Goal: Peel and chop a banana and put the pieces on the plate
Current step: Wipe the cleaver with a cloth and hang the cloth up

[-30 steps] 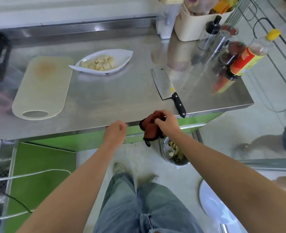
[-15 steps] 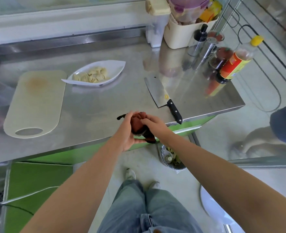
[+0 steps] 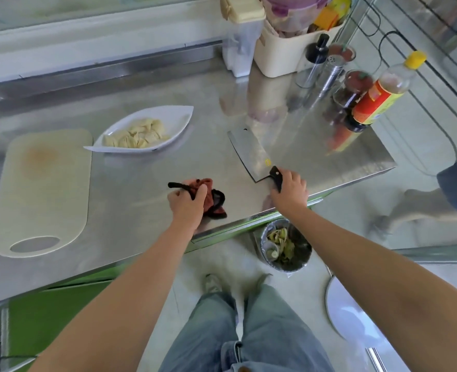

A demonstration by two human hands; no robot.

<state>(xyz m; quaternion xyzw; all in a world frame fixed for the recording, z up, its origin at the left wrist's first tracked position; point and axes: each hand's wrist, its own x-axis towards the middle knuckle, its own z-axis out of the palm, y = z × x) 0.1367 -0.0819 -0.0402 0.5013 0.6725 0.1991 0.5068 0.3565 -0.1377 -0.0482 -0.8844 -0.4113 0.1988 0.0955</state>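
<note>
Chopped banana pieces (image 3: 137, 136) lie heaped in a white leaf-shaped plate (image 3: 177, 119) on the steel counter (image 3: 146, 178). A cleaver (image 3: 250, 154) lies flat to the right of the plate, and my right hand (image 3: 289, 187) grips its black handle near the counter's front edge. My left hand (image 3: 187, 204) holds a red and black cloth (image 3: 214, 201) down on the counter, left of the cleaver. A pale cutting board (image 3: 40, 189) lies bare at the left.
Sauce bottles (image 3: 372, 103), shakers and a cream tub (image 3: 289, 55) crowd the back right corner. A metal bin (image 3: 286, 247) with banana peel stands on the floor below the counter edge. Another person's leg (image 3: 423, 205) is at the right.
The cloth went from both hands at the counter's edge onto the counter under my left hand. My right hand let go of it and took the cleaver's handle.
</note>
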